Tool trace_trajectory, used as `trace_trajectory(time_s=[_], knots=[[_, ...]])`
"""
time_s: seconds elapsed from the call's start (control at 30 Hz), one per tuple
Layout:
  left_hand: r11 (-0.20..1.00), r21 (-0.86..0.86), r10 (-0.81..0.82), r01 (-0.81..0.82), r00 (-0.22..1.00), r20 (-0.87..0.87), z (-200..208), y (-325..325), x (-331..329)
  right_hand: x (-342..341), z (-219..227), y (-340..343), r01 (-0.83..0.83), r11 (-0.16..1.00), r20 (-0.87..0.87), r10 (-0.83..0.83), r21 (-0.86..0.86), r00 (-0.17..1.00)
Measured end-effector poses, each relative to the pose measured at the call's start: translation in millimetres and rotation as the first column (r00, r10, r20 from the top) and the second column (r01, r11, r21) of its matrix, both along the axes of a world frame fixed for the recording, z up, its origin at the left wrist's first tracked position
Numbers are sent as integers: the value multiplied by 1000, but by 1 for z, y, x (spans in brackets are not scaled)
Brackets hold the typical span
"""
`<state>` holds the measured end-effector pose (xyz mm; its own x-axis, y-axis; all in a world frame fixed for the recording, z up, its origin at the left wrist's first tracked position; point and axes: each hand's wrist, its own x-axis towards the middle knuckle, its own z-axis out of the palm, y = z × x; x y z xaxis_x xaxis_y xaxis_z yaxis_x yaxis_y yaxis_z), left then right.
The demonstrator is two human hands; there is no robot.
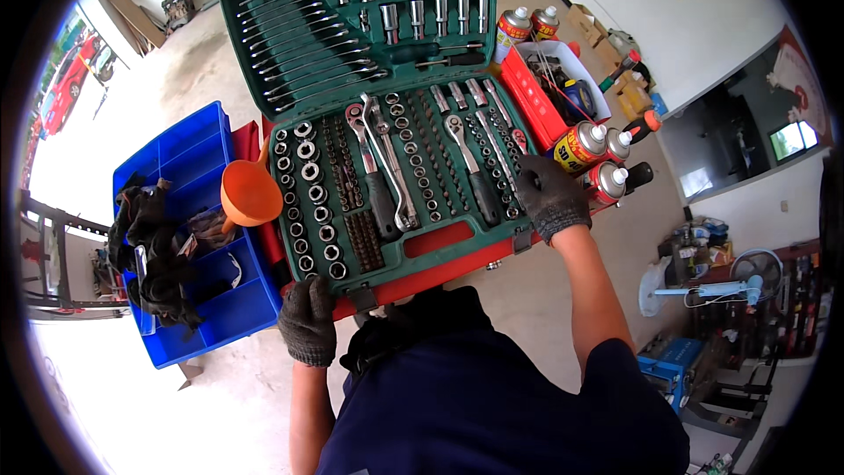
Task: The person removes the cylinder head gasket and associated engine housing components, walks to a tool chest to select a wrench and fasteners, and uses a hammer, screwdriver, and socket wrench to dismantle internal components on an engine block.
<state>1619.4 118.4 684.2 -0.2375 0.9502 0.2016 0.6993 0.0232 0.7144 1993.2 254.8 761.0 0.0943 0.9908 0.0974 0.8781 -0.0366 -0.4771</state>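
An open green socket set case [352,280] lies in front of me, its lid tilted up at the back. Sockets, bits and ratchets fill the base; combination wrenches and long sockets line the lid. My left hand [308,321], in a dark grey knit glove, is closed at the near left corner of the case. At its right edge, my gloved right hand [551,198] has its fingers bent over the rim beside the small sockets; some of the fingertips are hidden. The nearest tool to it is a ratchet with a black handle [483,197].
Left of the case sits a blue divided tray [220,321] with dark gloves [154,255] in it and an orange funnel [250,193] at its edge. Spray cans [607,180] and a red bin [532,110] stand on the right. Farther right is a fan [747,286].
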Motion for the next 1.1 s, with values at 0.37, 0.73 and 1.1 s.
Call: trace_trajectory(time_s=[0.37, 0.73, 1.1], knots=[[980, 61, -190, 188, 981, 27, 22, 3, -7, -33, 20, 94, 189, 921, 640, 81, -342, 764], [969, 169, -172, 178, 984, -53, 10, -13, 3, -47, 29, 90, 131, 940, 518, 55, -316, 854], [956, -74, -285, 285, 958, 8, 29, -23, 8, -75, 22, 32, -6, 833, 293, 200, -553, 935]])
